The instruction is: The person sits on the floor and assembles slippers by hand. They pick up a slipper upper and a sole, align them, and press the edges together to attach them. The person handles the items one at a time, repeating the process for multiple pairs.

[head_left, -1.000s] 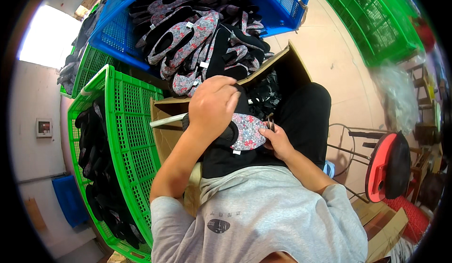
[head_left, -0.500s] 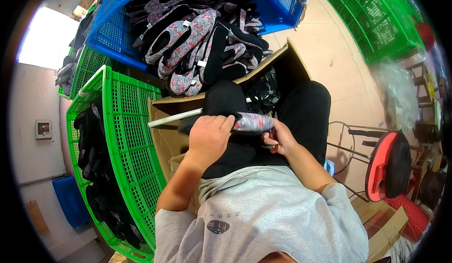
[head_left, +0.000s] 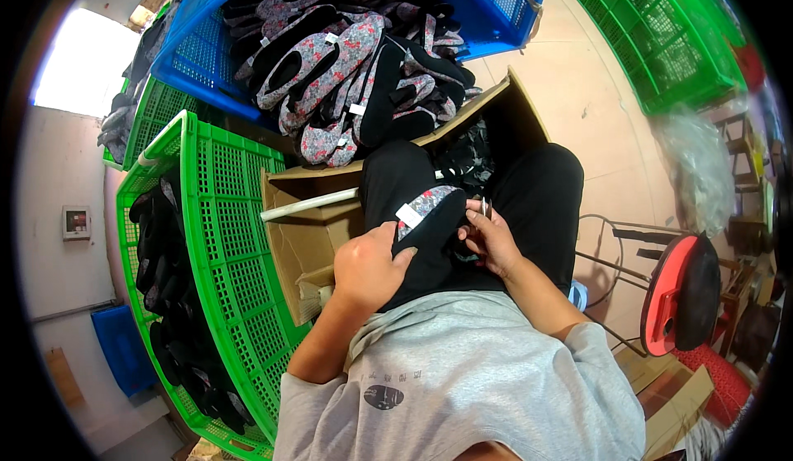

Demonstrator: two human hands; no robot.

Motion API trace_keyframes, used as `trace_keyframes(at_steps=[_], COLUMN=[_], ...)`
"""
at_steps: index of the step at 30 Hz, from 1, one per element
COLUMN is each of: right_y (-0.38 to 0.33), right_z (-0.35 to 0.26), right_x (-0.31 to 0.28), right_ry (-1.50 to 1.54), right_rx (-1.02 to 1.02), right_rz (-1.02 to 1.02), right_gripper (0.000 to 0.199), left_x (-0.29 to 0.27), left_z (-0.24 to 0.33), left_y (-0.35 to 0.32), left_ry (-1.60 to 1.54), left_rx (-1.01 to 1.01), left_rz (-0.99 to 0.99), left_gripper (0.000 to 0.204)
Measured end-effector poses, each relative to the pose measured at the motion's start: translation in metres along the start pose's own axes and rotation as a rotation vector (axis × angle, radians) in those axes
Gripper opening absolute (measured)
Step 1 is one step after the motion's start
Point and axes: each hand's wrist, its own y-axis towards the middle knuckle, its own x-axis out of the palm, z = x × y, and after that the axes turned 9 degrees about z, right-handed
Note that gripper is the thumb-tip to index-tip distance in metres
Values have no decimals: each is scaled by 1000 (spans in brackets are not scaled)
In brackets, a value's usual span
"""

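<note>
- Both hands work over the person's lap, above the black trousers (head_left: 537,205).
- The left hand (head_left: 368,267) is closed around the dark rear part of a cloth shoe (head_left: 429,213), with the thumb pressed on its side.
- This cloth shoe has a floral lining, a black outside and a small white tag near the opening; it lies between the two hands, resting on the thigh.
- The right hand (head_left: 491,242) touches the front end of the shoe and pinches a small metal tool (head_left: 486,207) between the fingers; what kind of tool it is cannot be told.
- An open cardboard box (head_left: 310,238) stands just beside the left knee.
- A blue crate (head_left: 496,7) full of similar floral and black shoes is further ahead.
- A green crate (head_left: 223,238) with black shoes stands at the left.
</note>
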Motion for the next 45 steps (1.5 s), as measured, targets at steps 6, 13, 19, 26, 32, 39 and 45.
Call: trace_keyframes(at_steps=[6, 13, 19, 26, 32, 39, 45], right_y=[-5, -2, -5, -13, -9, -29, -46], right_z=[-4, 1, -2, -17, -7, -35, -53], right_x=[11, 4, 2, 12, 1, 13, -20], right_ry=[-40, -61, -39, 46, -34, -11, -75], right_rx=[-109, -53, -34, 31, 71, -337, -593], right_rz=[-23, -57, -95, -57, -178, 109, 191], right_gripper=[25, 18, 23, 49, 35, 35, 37], left_x=[7, 12, 8, 23, 27, 35, 81], left_z=[7, 6, 10, -5, -5, 14, 36], left_y=[-12, -14, -16, -9, -4, 13, 39], left_ry=[150, 164, 161, 115, 88, -362, -981], left_rx=[112, 179, 224, 545, 597, 504, 176], left_rz=[152, 166, 155, 475, 544, 426, 158], left_gripper=[39, 41, 42, 34, 34, 57, 60])
